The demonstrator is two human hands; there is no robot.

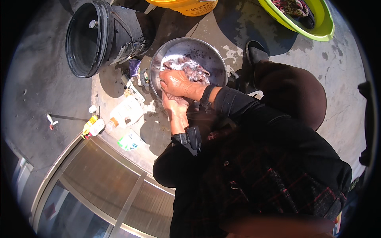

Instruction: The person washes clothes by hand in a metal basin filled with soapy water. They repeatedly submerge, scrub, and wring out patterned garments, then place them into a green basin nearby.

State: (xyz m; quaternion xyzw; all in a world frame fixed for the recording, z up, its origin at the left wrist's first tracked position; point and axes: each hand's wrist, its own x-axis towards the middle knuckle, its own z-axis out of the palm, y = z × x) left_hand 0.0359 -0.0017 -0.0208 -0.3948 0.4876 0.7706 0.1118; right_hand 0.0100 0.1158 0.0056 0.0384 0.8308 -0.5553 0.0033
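A round steel basin (218,61) holds suds, water and wet, pinkish-brown cloth (196,71). My right hand (175,83) reaches in from the right and is closed in a fist at the basin's near left side. Directly below it, my left hand (175,105) is turned palm up, with a bunch of wet pinkish cloth in it. The two hands meet, and that bunch lies between them; the right hand's fingers are curled over it and partly hidden. Both wrists wear dark bands.
A black bucket (128,32) stands upper left. A yellow tub (190,7) and a lime-green basin (324,29) with cloth are at the top. A white jug (128,110), small bottles (96,126) and a green-white packet (130,140) lie left, near a metal-framed panel (104,175).
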